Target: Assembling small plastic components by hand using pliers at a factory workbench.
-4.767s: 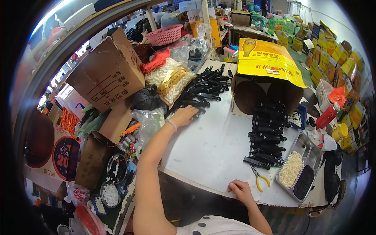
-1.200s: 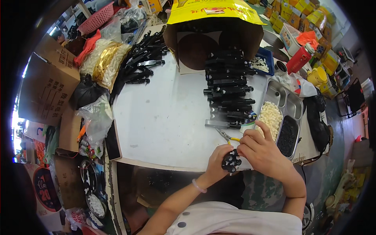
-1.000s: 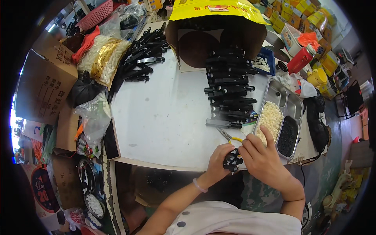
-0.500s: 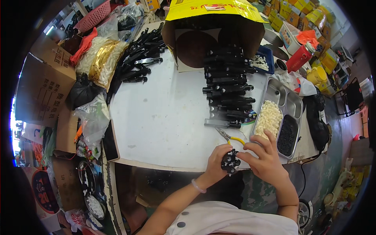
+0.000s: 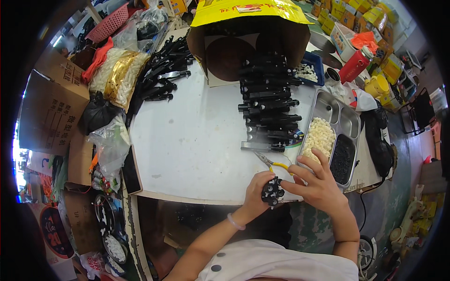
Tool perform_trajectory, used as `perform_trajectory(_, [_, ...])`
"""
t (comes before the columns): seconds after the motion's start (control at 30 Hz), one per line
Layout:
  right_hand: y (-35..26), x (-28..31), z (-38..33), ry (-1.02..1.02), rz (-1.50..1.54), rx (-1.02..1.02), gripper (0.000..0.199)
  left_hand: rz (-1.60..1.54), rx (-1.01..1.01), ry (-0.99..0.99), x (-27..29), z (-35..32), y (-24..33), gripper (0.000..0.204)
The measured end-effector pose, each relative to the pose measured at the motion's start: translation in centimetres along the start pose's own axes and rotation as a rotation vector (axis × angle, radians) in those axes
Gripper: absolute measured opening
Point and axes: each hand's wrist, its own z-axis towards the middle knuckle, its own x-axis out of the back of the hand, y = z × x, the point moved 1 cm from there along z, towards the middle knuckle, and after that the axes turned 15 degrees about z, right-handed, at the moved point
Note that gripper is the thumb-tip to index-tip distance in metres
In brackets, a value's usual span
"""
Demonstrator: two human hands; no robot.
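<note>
Gripping a small black part [image 5: 272, 192] at the near edge of the white table [image 5: 197, 140], both hands meet just in front of the person's body. The left hand [image 5: 257, 188] is curled, its fingers wrapped around the left side of the part, with a pale bracelet [image 5: 236, 222] on the wrist. The right hand [image 5: 320, 185] is half open: thumb and forefinger pinch the right side of the part, while the remaining fingers fan out above the table edge, reaching toward the metal tray [image 5: 337, 136]. The part is held just above the table edge, between the two hands, with rounded knobs showing on its near face.

Yellow-handled pliers [image 5: 272, 164] lie on the table just beyond the hands, untouched. The tray, to the right, has one compartment of small white pieces [image 5: 319, 136] and another of small black pieces [image 5: 342, 159]. A row of black elongated parts [image 5: 267, 107] is stacked from near the pliers back to an open cardboard box with a yellow flap [image 5: 248, 28]. A second heap of black parts [image 5: 161, 70] lies at the far left of the table, beside clear bags of pale pieces [image 5: 117, 75].
</note>
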Motion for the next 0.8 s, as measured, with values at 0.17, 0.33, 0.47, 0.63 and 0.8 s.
perform_trajectory(0.17, [0.1,0.6,0.9,-0.043,-0.024,0.055,0.036,-0.022,0.058,-0.016,0.1,-0.1,0.0,0.074])
perform_trajectory(0.33, [0.8,0.6,0.7,0.014,0.018,0.075,0.037,-0.010,0.005,0.009,0.2,0.1,0.1,0.074])
perform_trajectory(0.47, [0.8,0.6,0.9,-0.030,0.045,0.089,0.040,-0.006,0.006,-0.005,0.1,0.0,0.1,0.073])
perform_trajectory(0.63, [1.6,0.9,-0.1,0.074,0.020,0.063,0.037,0.010,0.044,-0.023,-0.1,0.0,0.1,0.070])
perform_trajectory(0.8, [5.3,3.5,-5.8,0.424,-0.012,-0.463,0.018,0.021,0.017,-0.030,0.4,-0.1,-0.1,0.059])
